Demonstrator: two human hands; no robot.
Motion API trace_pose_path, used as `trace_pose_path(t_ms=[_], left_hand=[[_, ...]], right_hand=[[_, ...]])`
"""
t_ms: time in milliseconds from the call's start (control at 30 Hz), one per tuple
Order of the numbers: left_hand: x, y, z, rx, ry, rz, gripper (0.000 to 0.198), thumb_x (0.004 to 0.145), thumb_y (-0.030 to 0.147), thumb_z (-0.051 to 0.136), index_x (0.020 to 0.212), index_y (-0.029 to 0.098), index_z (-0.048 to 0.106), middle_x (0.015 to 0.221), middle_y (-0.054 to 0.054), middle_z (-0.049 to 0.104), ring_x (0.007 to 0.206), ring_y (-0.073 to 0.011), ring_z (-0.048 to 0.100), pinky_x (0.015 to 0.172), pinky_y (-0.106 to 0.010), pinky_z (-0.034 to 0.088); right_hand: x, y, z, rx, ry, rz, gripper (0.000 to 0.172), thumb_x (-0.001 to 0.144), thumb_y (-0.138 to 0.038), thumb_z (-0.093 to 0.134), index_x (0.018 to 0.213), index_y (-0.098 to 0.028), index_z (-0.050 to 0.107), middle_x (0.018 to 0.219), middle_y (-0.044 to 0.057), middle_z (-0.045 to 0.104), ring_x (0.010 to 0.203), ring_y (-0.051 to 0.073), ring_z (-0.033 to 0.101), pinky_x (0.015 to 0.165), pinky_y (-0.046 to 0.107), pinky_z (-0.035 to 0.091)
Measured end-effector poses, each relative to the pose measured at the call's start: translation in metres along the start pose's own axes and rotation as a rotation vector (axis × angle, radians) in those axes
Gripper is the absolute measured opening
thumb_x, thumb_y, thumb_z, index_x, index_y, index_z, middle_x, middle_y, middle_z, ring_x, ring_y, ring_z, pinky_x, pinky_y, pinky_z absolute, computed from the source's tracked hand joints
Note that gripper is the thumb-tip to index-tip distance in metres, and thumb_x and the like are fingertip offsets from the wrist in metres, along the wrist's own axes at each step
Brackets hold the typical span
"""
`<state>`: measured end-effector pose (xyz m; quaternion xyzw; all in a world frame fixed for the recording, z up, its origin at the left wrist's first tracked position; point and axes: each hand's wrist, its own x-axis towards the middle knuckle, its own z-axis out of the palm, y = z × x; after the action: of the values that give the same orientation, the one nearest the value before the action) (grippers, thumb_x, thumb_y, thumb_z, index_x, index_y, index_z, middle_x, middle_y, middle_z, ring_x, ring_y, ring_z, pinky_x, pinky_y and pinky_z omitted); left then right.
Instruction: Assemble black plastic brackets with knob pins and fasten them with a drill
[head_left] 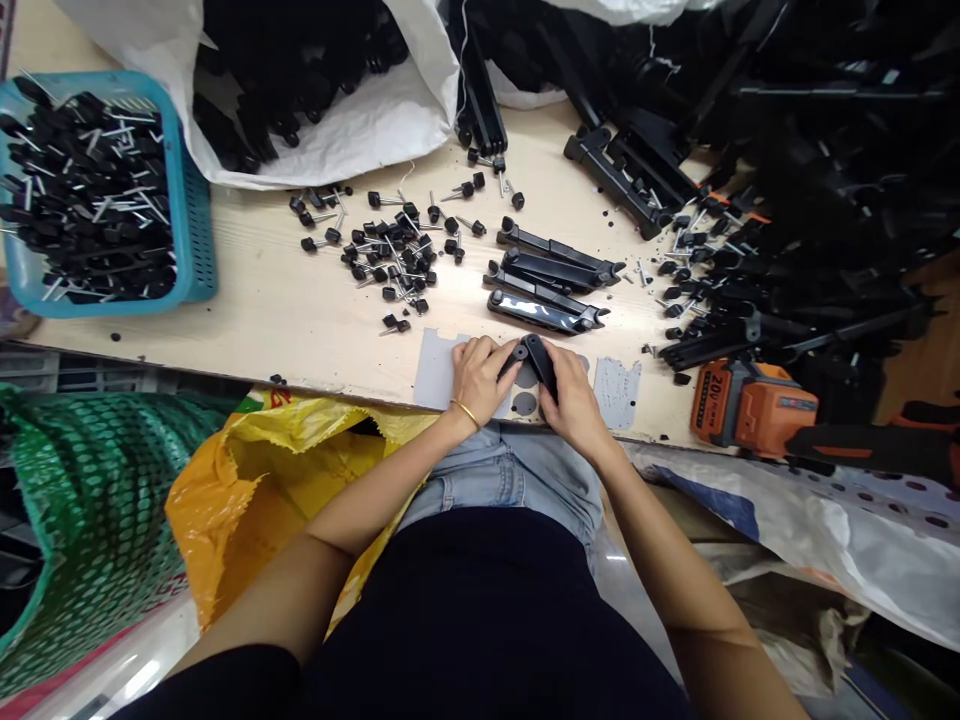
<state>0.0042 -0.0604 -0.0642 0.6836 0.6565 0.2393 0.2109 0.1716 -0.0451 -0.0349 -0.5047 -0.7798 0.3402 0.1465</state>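
At the table's front edge, my left hand, with a gold bangle at the wrist, has its fingers closed on a black plastic piece with a rounded end. Close against it, my right hand grips a black plastic arm. Whether the two pieces are joined cannot be made out. Beneath both hands lies a grey plate with round holes. Several assembled black folding arms lie just beyond, side by side. Left of them is a loose pile of black-headed screws with metal shanks.
A blue basket full of black-headed screws stands at the left. White sacks of black parts line the back. More black parts heap up at the right, near an orange cordless power tool. Below the edge hangs a yellow sack.
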Motion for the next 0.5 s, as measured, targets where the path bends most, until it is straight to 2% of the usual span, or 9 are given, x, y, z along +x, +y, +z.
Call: trace_pose_path(t_ms=[200,333,500], left_hand=[[-0.005,0.003,0.005,0.017,0.007,0.012,0.031,0.093,0.03,0.052,0.119,0.017,0.064,0.087,-0.006,0.056,0.088,-0.0226,0.052,0.085,-0.038,0.033],[-0.002,0.003,0.007,0.02,-0.011,0.044,0.03,0.094,0.031,0.051,0.118,0.019,0.064,0.086,-0.005,0.057,0.089,-0.0218,0.053,0.086,-0.037,0.033],[-0.002,0.003,0.009,-0.001,-0.008,0.051,0.031,0.095,0.031,0.05,0.119,0.018,0.064,0.086,-0.005,0.057,0.088,-0.0209,0.053,0.087,-0.037,0.032]], right_hand=[[-0.016,0.0,-0.002,-0.039,-0.021,-0.005,0.065,0.07,-0.007,0.047,0.134,-0.015,0.039,0.128,0.018,0.051,0.116,0.032,0.048,0.101,0.055,0.04],[-0.025,-0.003,0.012,0.046,0.103,0.067,0.053,0.072,-0.01,0.05,0.124,-0.017,0.044,0.121,0.016,0.054,0.113,0.029,0.052,0.095,0.051,0.047],[-0.025,-0.01,0.027,0.053,0.214,0.17,0.061,0.077,-0.011,0.047,0.137,-0.018,0.036,0.123,0.015,0.051,0.117,0.027,0.05,0.102,0.052,0.043]])
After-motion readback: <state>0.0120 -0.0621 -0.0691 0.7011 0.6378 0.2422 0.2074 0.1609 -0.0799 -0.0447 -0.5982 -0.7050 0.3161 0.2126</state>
